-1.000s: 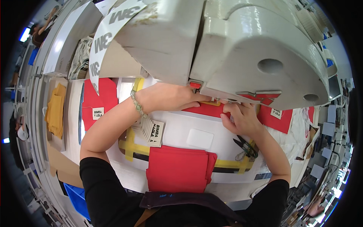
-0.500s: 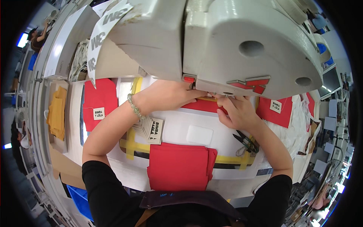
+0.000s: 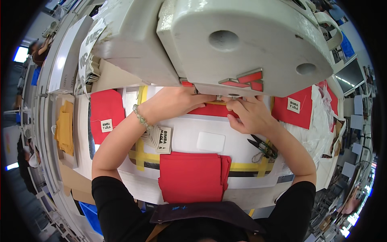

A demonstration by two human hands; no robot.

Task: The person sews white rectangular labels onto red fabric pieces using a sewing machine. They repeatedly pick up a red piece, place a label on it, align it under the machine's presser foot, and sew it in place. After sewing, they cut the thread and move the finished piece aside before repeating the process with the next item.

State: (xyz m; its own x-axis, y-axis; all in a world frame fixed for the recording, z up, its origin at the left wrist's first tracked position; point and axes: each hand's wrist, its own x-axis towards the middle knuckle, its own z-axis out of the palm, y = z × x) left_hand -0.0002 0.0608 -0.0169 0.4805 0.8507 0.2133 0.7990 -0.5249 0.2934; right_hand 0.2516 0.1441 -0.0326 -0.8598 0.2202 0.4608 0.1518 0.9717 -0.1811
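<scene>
Both hands are at a red fabric piece (image 3: 213,110) beneath the head of a pale grey sewing machine (image 3: 262,40). My left hand (image 3: 179,101) presses the cloth's left part, with fingers reaching right toward the needle area. Curled fingers and thumb of my right hand (image 3: 249,116) grip the same cloth from the right. A narrow yellow strip shows at its far edge. The machine hides the needle and some fingertips. By my left wrist lies a fanned stack of cream labels (image 3: 164,141). Black thread snips (image 3: 264,147) rest by my right forearm.
Folded red fabric (image 3: 191,177) is stacked at the near table edge. Red pieces with labels lie left (image 3: 107,105) and right (image 3: 282,111). Yellow fabric (image 3: 64,131) sits in a tray at left; clear plastic (image 3: 312,135) is at right. A person (image 3: 39,54) stands far left.
The view has shifted slightly, so the machine head appears further left. Both hands stay on the red fabric piece, with only slight finger movement.
</scene>
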